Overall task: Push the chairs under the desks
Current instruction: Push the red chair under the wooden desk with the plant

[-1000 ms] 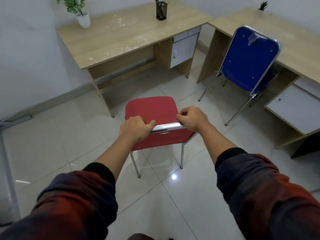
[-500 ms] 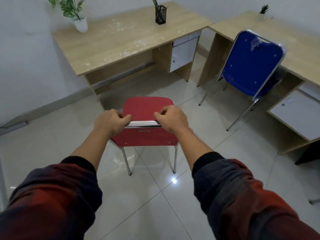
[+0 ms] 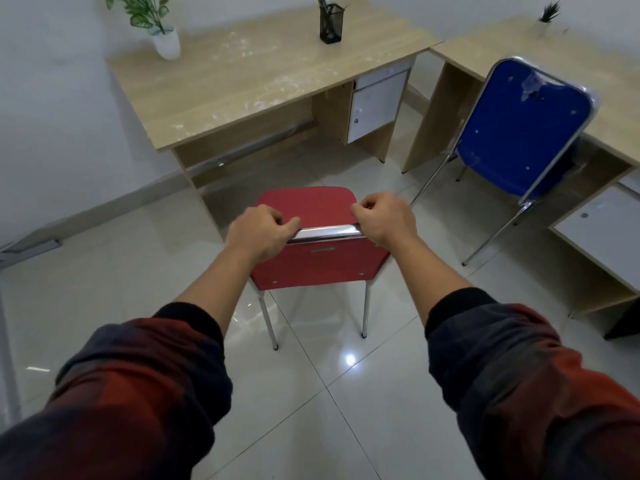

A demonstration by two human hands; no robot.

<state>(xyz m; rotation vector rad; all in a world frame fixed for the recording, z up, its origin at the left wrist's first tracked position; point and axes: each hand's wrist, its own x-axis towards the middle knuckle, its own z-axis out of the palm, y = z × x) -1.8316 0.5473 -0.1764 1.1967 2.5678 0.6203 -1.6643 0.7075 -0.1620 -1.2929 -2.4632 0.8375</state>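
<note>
A red chair with chrome legs stands on the tiled floor just in front of me, its back toward me. My left hand grips the left end of the chrome top rail of its backrest. My right hand grips the right end of the same rail. Beyond the chair is a wooden desk with an open knee space facing the chair. A blue chair stands at the right, partly in front of a second wooden desk.
On the first desk stand a potted plant and a black pen holder. A small plant sits on the second desk. White cabinet doors hang under both desks. A wall runs along the left.
The red chair has shifted toward the open space under the first desk, both hands keeping their grip on its top rail. The view has swung a little to the left.
</note>
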